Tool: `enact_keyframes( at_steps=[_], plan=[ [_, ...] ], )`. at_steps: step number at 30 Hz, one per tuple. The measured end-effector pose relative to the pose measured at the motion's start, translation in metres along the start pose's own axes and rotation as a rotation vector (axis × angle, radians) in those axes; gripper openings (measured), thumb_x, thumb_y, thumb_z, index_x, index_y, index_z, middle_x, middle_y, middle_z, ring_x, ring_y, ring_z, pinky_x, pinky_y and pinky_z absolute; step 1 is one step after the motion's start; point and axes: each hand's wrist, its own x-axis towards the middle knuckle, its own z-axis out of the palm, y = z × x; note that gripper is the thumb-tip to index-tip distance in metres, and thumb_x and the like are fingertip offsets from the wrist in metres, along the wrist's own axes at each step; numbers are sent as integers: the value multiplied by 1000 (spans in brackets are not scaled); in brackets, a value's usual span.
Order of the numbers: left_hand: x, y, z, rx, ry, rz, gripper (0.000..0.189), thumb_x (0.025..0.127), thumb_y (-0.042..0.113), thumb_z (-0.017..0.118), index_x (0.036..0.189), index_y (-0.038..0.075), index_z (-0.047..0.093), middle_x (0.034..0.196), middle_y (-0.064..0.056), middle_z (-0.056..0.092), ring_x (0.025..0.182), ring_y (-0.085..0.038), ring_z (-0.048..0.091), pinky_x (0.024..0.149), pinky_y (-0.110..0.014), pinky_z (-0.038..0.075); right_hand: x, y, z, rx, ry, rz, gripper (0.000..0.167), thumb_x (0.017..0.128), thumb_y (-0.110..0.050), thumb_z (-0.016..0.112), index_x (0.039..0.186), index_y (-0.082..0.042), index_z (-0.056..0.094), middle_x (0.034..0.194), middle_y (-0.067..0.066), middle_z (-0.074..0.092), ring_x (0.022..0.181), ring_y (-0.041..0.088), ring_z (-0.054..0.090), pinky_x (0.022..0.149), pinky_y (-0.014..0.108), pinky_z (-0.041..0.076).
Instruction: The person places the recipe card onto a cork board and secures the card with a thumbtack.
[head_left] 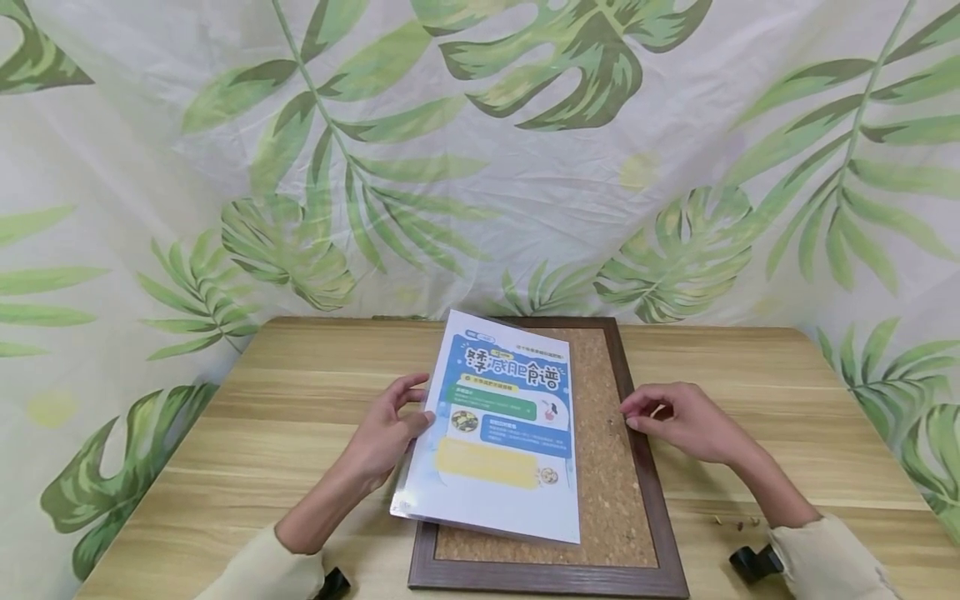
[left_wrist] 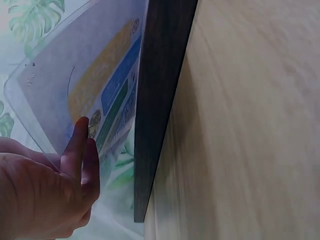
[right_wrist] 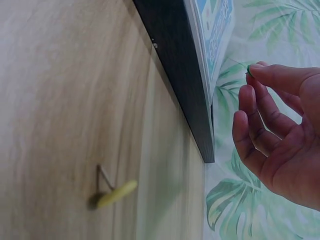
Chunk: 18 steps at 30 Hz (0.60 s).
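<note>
One printed sheet (head_left: 498,433), glossy and clear-bordered, is lying tilted over the cork board (head_left: 607,433): its left side is rising free of the surface, and its lower left corner is hanging out past the frame's edge. Its face is showing a blue heading in Chinese characters, with green, blue and yellow panels below.

One left hand (head_left: 390,429), mine: I am pinching the sheet's left edge between thumb and fingers.

One right hand (head_left: 686,419), also mine: I am holding it apart from the left, by the right side of the board. Its thumb and forefinger are pinching a small green piece (right_wrist: 248,71); the other fingers are curving loosely. Whether the hand is touching the board, I cannot tell.

One dark brown frame (head_left: 551,577) is bordering the cork, which is showing bare to the right of the sheet and in a strip below it.

One yellow pin (right_wrist: 117,194), blurred, its thin shaft showing, is lying on the wood-grain table (head_left: 285,408). Several small bits (head_left: 740,525), too small to identify, are lying near my right wrist.

Two pale sleeves (head_left: 828,558) are covering my forearms; black devices (head_left: 753,565) are sitting beside the cuffs.

One leaf-patterned cloth (head_left: 525,192) is hanging behind the table.
</note>
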Motion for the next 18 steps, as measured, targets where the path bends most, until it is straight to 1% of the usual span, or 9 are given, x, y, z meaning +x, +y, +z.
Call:
enact_keyframes(
  at_steps=[2, 4, 9, 12, 16, 18],
  plan=[
    [1, 0, 3, 0, -9, -4, 64, 104, -1, 56, 164, 7, 36, 144, -22, 51, 102, -22, 72, 79, -31, 62, 1, -1, 1, 8, -4, 0, 11, 101, -11, 74, 110, -10, 81, 98, -4, 78, 89, 4, 68, 77, 27, 60],
    [2, -1, 5, 12, -12, -14, 62, 104, 0, 58, 162, 7, 37, 142, -21, 53, 99, -21, 71, 75, -28, 59, 3, -2, 2, 16, -11, 7, 11, 102, -12, 74, 111, -10, 80, 99, -4, 78, 90, 5, 68, 78, 27, 60],
    [3, -1, 9, 59, -19, -33, 60, 102, 1, 63, 158, 5, 42, 136, -20, 57, 91, -20, 68, 67, -24, 52, 6, -6, 5, 15, -25, 6, 12, 102, -14, 74, 111, -10, 80, 102, -1, 78, 92, 7, 68, 79, 27, 60],
    [3, -1, 11, 73, -33, -41, 58, 101, 0, 64, 156, 3, 45, 133, -21, 60, 88, -20, 70, 66, -26, 56, 9, -8, 6, 7, -32, -13, 11, 102, -14, 74, 111, -10, 80, 101, -1, 78, 92, 7, 68, 79, 27, 60],
    [5, -3, 14, 99, -74, -56, 54, 101, -3, 64, 152, 3, 49, 128, -19, 63, 87, -19, 72, 66, -32, 63, 15, -10, 8, 2, -47, -46, 11, 101, -11, 74, 111, -9, 79, 98, -3, 77, 88, 7, 67, 77, 27, 59],
    [5, -4, 16, 117, -99, -54, 54, 100, -5, 64, 151, 2, 51, 126, -19, 63, 85, -19, 71, 65, -35, 65, 19, -11, 10, -3, -53, -59, 12, 100, -10, 75, 111, -8, 79, 96, -3, 77, 85, 6, 66, 76, 26, 59]
  ],
)
